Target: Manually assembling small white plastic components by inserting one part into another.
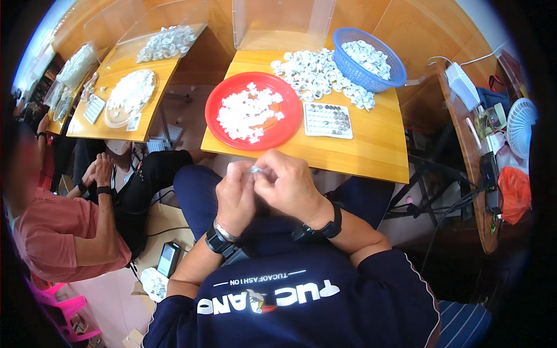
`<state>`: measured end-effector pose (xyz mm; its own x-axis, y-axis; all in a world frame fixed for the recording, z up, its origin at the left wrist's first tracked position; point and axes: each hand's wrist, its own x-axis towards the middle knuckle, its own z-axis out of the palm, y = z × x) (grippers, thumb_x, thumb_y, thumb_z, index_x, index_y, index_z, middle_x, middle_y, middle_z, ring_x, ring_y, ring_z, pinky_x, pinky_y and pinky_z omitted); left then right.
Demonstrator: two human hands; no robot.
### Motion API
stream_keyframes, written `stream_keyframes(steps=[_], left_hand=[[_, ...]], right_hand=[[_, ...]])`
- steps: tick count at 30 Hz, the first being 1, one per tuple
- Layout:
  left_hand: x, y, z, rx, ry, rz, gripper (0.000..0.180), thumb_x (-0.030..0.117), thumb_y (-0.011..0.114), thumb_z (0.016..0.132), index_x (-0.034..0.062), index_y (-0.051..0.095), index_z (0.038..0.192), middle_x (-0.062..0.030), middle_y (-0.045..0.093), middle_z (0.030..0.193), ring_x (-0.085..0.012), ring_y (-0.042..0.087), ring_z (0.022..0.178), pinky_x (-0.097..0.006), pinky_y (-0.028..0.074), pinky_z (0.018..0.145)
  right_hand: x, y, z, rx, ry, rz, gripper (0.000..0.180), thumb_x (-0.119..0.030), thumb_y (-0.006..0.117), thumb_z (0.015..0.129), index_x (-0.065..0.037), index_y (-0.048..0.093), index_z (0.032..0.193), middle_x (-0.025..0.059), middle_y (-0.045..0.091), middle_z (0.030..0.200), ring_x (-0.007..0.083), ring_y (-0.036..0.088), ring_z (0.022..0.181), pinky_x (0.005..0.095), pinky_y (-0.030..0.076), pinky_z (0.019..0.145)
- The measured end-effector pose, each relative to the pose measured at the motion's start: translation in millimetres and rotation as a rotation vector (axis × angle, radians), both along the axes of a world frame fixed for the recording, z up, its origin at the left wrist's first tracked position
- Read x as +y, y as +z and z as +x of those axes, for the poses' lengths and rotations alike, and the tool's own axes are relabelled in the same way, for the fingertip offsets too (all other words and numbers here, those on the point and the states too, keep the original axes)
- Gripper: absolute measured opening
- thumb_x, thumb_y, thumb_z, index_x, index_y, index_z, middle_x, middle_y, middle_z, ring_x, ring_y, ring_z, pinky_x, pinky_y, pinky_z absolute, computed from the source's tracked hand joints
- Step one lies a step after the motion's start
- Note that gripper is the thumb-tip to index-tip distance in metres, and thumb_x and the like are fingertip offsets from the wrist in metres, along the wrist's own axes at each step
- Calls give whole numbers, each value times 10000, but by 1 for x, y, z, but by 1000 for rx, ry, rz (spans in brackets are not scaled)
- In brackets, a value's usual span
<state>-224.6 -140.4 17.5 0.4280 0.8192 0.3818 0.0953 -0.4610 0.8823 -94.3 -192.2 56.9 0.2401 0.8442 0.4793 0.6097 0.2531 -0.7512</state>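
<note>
- The left hand and right hand meet above the lap, just short of the near edge of the wooden surface, likely so the work sits close under the eyes
- The fingers of both hands are pinched together on a small pale piece, which shows only as a glint between the fingertips; its exact shape is too small to tell
- At 12 o'clock from the hands lies a round red tray, holding a loose heap of small white bits spread across its middle; it sits nearest the hands, an easy reach
- At 1 o'clock a flat white card rests just beside the tray, with rows of small dark round pieces in a grid
- Farther off at 1 o'clock a blue mesh basket stands at the far right of the surface, partly filled with white rings
- More white rings lie in a loose pile straight on the wood, touching the basket's left side, as if spilled out to be picked from
- A clear plastic box stands at the far edge at 12 o'clock; what it holds cannot be told
- At 10 o'clock another person's hands rest together by a second surface with similar white heaps
</note>
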Motion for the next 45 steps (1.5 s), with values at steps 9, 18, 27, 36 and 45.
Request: stream_keyframes(steps=[9,18,27,36,45], left_hand=[[2,-3,-1,37,26,-59,127,20,520,898,25,566,1016,-203,635,798,-352,661,740,-376,504,643],[4,-10,-7,42,52,-94,105,35,489,927,-10,562,987,-103,645,792,-156,624,709,-288,481,650],[16,-25,-2,-64,14,-192,110,79,483,957,5,516,1033,-75,622,831,-131,594,698,-257,472,638],[30,4,-10,-268,-171,-447,106,117,465,981,18,501,977,-22,571,773,-41,459,594,-203,377,519],[9,-21,-6,-267,-74,-413,183,184,482,979,23,524,904,4,503,631,-52,423,520,-224,331,459]], right_hand=[[3,-2,6,98,67,-72,100,-32,654,792,-21,563,832,142,622,700,289,645,622,359,503,559],[7,-13,-3,110,108,-125,145,-5,617,779,-12,547,906,147,586,706,275,617,639,358,487,580],[24,-20,-1,117,88,-147,166,-14,634,778,-23,553,923,115,569,679,253,596,609,348,467,559],[20,10,-2,51,178,-139,158,-69,625,828,-24,568,969,158,618,838,339,625,768,413,490,664],[7,-17,6,-4,217,-72,85,-28,633,847,-22,628,932,127,655,829,250,643,711,334,497,640]])
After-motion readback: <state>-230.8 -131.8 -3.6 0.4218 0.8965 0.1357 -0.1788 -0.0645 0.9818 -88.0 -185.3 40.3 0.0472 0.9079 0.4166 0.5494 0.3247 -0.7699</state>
